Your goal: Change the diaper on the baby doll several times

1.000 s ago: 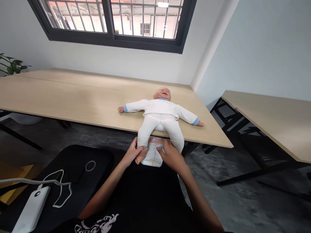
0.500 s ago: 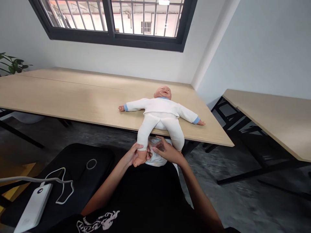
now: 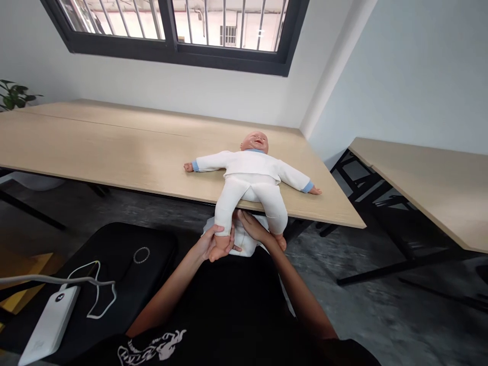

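Observation:
A baby doll (image 3: 251, 163) in a white top with blue cuffs and white trousers lies on its back at the table edge, legs hanging toward me. My left hand (image 3: 206, 242) is wrapped around the lower leg on the left side, just above the bare foot (image 3: 218, 248). Between the doll's legs, my right hand (image 3: 254, 226) reaches in with its fingers stretched out, over a bunched white cloth (image 3: 246, 246) on my lap. Its fingertips come close to the table's underside. The other bare foot (image 3: 281, 241) hangs beside my right wrist.
The wooden table (image 3: 133, 157) runs along the wall below a window (image 3: 175, 30). To my left a black chair seat (image 3: 156, 241) carries a white power bank (image 3: 51, 323) with a cable. A second table (image 3: 423, 178) stands at the right.
My right hand has straightened its fingers and moved slightly up and left between the legs. The white cloth looks more spread out. My left hand keeps its hold on the leg.

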The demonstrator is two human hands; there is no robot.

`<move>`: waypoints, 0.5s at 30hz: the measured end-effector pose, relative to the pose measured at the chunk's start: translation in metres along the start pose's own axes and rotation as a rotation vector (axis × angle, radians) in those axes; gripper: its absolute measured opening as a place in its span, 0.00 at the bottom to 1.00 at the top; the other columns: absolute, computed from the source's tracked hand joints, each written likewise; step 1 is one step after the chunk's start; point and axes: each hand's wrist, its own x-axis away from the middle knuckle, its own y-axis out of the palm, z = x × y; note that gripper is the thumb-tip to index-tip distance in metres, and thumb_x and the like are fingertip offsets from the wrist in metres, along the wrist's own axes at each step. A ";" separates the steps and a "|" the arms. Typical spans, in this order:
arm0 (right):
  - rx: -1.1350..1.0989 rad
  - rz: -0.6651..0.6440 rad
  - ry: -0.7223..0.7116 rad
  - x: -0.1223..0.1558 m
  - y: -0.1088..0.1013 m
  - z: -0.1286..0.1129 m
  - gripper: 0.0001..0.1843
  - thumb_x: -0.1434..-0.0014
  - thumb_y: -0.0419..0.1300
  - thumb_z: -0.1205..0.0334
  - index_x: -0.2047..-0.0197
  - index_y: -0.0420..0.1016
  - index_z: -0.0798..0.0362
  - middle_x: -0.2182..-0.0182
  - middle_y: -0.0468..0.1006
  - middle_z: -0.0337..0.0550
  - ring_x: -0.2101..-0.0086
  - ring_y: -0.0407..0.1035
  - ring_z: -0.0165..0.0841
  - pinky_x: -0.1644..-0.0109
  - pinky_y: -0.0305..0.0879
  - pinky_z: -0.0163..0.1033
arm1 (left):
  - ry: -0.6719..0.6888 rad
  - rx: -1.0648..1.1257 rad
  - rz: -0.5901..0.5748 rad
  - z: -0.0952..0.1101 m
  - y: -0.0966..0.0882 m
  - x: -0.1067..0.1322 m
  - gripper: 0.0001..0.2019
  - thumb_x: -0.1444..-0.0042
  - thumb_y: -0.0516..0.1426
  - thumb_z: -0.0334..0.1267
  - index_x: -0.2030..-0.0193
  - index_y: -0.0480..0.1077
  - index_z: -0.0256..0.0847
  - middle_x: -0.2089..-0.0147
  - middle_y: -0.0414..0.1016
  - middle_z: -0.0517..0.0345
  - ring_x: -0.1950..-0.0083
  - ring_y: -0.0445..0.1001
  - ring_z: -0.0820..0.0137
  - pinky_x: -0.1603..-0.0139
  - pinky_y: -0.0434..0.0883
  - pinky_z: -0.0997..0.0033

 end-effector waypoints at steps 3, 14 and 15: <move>0.157 0.064 -0.053 -0.009 0.003 0.001 0.26 0.28 0.43 0.44 0.51 0.76 0.51 0.45 0.76 0.51 0.41 0.67 0.48 0.33 0.59 0.57 | -0.022 -0.008 -0.003 0.003 -0.003 0.001 0.19 0.54 0.65 0.51 0.62 0.74 0.38 0.71 0.74 0.56 0.75 0.72 0.67 0.57 0.77 0.52; 0.169 0.221 0.083 0.015 0.020 0.032 0.19 0.35 0.57 0.39 0.56 0.74 0.45 0.56 0.75 0.51 0.48 0.69 0.53 0.38 0.62 0.61 | 0.082 -0.223 0.495 -0.002 -0.040 -0.014 0.19 0.58 0.71 0.42 0.62 0.73 0.37 0.66 0.78 0.54 0.68 0.76 0.67 0.65 0.73 0.68; 0.184 0.204 0.080 0.017 0.021 0.032 0.20 0.36 0.58 0.39 0.53 0.74 0.45 0.54 0.75 0.51 0.47 0.69 0.54 0.38 0.62 0.62 | 0.096 -0.282 0.538 -0.005 -0.043 -0.016 0.18 0.59 0.71 0.38 0.63 0.72 0.37 0.67 0.78 0.55 0.69 0.75 0.67 0.66 0.72 0.69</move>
